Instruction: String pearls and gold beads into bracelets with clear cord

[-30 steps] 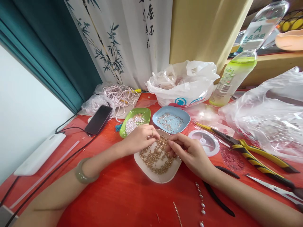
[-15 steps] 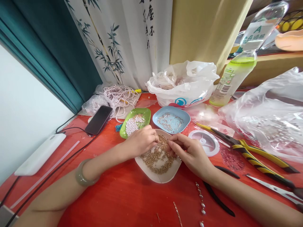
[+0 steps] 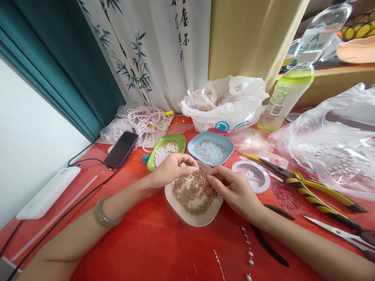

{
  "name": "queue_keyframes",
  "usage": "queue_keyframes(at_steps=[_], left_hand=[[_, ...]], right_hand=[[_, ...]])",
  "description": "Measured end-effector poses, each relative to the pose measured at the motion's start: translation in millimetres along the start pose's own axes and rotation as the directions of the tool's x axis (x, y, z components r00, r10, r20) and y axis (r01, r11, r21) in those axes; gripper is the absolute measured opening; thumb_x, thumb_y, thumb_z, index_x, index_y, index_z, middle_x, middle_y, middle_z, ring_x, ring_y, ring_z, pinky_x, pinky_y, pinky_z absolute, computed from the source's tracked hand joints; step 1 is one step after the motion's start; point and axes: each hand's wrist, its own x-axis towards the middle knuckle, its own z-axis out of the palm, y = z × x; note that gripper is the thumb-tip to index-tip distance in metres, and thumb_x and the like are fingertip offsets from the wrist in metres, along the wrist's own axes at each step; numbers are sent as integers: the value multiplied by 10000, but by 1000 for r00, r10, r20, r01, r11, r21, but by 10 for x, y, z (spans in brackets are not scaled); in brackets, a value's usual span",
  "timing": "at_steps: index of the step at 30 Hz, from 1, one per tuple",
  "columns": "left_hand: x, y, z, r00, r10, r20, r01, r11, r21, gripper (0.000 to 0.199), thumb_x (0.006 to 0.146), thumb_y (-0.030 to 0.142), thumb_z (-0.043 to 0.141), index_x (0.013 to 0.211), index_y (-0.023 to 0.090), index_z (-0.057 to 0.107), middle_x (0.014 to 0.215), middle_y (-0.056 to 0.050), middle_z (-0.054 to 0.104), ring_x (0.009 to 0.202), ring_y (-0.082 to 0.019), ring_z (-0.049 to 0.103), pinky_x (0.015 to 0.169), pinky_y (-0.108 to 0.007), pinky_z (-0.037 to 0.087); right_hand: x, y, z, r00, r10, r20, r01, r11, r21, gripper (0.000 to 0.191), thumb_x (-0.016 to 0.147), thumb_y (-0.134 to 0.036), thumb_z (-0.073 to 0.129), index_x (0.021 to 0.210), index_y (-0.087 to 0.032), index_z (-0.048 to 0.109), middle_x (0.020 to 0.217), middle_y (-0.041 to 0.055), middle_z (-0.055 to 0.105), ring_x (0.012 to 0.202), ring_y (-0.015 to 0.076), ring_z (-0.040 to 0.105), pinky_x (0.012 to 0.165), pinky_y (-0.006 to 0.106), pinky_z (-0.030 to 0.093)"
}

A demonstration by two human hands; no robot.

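A white dish [image 3: 175,201] stands on the red table, with many small gold beads [image 3: 190,197] spread inside it. Over its upper left rim is my left hand [image 3: 178,167], thumb and forefinger pinched together at the tips; whatever is between them is too small to make out. My right hand [image 3: 227,183] hangs over the dish's right side, fingers curled in a pinch, and what they hold is hidden. Behind lie a green dish [image 3: 182,141] of white pearl beads [image 3: 161,153] and a blue dish [image 3: 230,146] of thin metal pins [image 3: 209,151].
To the right are a clear spool [image 3: 258,177], yellow-black pliers [image 3: 301,181], scissors [image 3: 334,230] and a plastic bag [image 3: 328,140]. A beaded strand [image 3: 249,249] lies in front. A phone [image 3: 121,149] and cable rest at left; a bottle [image 3: 287,97] and white bag [image 3: 228,113] stand behind.
My left hand has turned and lifted slightly, so its thumb and forefinger now show in a pinch. My right hand has hardly moved. The whole view has shifted a little.
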Motion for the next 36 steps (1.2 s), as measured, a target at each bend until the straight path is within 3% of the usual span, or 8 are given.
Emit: queue_keyframes(at_steps=[4, 10, 36], left_hand=[[9, -11, 14, 999, -44, 8, 45, 981, -189, 109, 687, 227, 605, 725, 126, 595, 662, 6, 569, 571, -66, 489, 568, -206, 413], [13, -9, 20, 998, -56, 12, 57, 960, -273, 81, 671, 195, 618, 705, 123, 606, 660, 12, 568, 560, -52, 481, 562, -191, 416], [13, -8, -3, 996, -80, 38, 88, 949, -303, 84, 669, 195, 623, 702, 120, 608, 665, 0, 573, 549, -52, 481, 532, -175, 422]], right_hand=[[1, -7, 1, 1000, 6, -4, -6, 1000, -19, 169, 825, -241, 430, 698, -177, 522, 612, 11, 622, 511, 101, 584, 467, 215, 449], [3, -5, 1, 1000, 17, -17, -18, 1000, -26, 174, 821, -256, 436, 692, -178, 522, 601, 9, 634, 497, 100, 582, 454, 213, 439], [5, 13, 8, 1000, 14, -28, -14, 1000, -18, 155, 816, -231, 428, 700, -182, 519, 606, 2, 636, 509, 92, 579, 472, 214, 448]])
